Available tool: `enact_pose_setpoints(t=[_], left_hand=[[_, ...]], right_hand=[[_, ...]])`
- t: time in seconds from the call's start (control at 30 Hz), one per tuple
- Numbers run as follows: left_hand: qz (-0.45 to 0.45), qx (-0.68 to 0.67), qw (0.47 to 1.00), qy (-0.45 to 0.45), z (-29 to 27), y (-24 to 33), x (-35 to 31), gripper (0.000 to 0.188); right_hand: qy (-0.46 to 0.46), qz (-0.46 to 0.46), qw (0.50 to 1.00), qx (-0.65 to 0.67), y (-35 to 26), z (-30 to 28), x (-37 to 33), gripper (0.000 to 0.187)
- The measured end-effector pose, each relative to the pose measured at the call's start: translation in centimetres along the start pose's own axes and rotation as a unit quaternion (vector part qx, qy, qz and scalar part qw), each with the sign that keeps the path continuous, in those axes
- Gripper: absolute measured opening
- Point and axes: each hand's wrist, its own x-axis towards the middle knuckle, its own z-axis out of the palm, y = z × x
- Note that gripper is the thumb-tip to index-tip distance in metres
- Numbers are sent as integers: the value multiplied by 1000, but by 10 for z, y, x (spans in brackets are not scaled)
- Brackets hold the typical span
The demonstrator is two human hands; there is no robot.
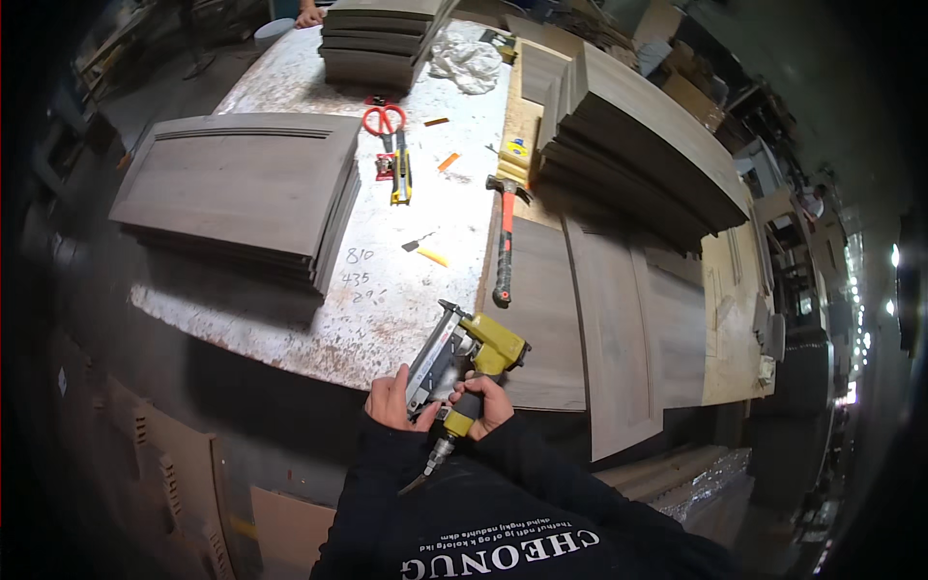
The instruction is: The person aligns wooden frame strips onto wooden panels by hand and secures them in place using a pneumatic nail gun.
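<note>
Close to my body at the near edge of the table, I hold a yellow-green pneumatic nail gun (pixel 498 345) in both hands. My right hand (pixel 490 404) is wrapped round its handle, just above the metal air fitting (pixel 442 449). With my left hand (pixel 390 399) I grip the lower end of its silver and black magazine (pixel 430 360); some of those fingers are hidden. The tool's nose points up and away, over the white tabletop (pixel 387 309). Beyond it lies a claw hammer (pixel 506 246) with a red and black handle.
Stacked grey-brown panels stand left (pixel 251 184), far (pixel 377 43) and right (pixel 638 135). A loose panel (pixel 619 333) overhangs the near edge. Red-handled scissors (pixel 385 121), a yellow utility knife (pixel 401 179) and crumpled white wrap (pixel 466 63) lie mid-table. Another person's hand (pixel 309 16) touches the far edge.
</note>
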Motion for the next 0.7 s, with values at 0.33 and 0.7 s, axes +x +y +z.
enact_pose_setpoints(t=[0.33, 0.7], left_hand=[[176, 18, 984, 36, -24, 38, 22, 52], [-336, -601, 724, 41, -26, -28, 13, 61]], right_hand=[[-64, -30, 982, 176, -30, 0, -22, 12], [-57, -57, 977, 198, -36, -10, -24, 14]])
